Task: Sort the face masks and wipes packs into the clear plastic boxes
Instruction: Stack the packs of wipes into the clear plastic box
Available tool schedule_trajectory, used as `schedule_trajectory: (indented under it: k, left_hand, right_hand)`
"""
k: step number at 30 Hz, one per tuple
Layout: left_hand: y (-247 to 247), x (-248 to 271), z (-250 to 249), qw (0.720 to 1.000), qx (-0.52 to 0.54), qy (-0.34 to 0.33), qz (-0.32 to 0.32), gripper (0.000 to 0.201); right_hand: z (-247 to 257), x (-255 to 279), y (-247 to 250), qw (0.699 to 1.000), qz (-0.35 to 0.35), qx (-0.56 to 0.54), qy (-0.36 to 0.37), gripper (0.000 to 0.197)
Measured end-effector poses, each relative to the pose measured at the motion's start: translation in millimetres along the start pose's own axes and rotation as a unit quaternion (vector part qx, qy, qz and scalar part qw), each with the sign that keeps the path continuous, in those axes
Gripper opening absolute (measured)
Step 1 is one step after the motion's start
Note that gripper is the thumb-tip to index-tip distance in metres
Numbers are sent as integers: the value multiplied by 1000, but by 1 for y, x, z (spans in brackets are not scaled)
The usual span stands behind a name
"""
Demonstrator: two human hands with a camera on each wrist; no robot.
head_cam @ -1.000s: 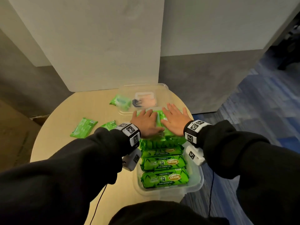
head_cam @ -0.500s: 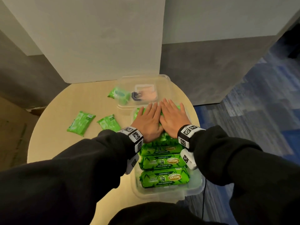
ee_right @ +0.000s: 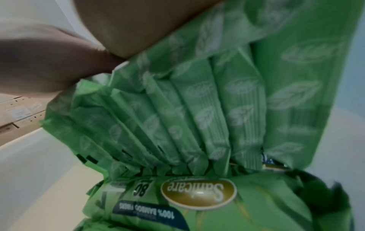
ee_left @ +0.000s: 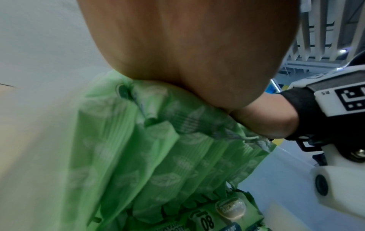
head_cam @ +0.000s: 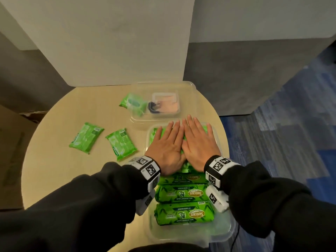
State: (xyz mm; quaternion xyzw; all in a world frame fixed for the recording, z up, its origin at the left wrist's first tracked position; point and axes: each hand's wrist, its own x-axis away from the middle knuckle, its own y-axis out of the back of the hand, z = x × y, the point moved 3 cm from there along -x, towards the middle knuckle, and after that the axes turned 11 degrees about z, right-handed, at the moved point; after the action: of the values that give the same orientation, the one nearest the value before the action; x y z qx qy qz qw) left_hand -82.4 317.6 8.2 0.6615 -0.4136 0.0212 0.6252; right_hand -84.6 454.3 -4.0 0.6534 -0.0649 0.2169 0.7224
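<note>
A clear plastic box (head_cam: 228,233) at the table's near right holds three big green Sanicare wipes packs (head_cam: 181,195) at the front and a row of small green wipes packs (head_cam: 185,168) standing on edge behind them. My left hand (head_cam: 169,140) and right hand (head_cam: 197,139) lie flat side by side on those small packs, fingers straight, pressing down. In the wrist views each palm (ee_left: 187,46) (ee_right: 138,23) bears on the pack edges (ee_left: 158,156) (ee_right: 197,109). A second clear box (head_cam: 188,87) behind holds peach and black face masks (head_cam: 167,106).
Three small green wipes packs lie loose on the round wooden table (head_cam: 60,170): one (head_cam: 132,104) against the far box's left side, two (head_cam: 86,137) (head_cam: 121,143) left of my hands. White partition panels stand behind the table. Blue carpet lies to the right.
My hands, first spread apart on the small packs, have drawn together until they touch side by side. They stay flat on the packs.
</note>
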Motion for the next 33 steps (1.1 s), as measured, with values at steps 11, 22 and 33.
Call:
schedule_trajectory:
  k: [11,22,33]
  left_hand:
    - [4,-2,1,1000,-4,8,0,77]
    - [21,44,25,987,80,-9,-136,88]
    - [-1,103,96,929,305,5,-209,33]
  right_hand:
    - [4,1,5,1000,10,2,-10,64]
    - [-33,51,44,877,-139,-442,-129,52]
    - [85,38,52,717,-152,-680,-27,19]
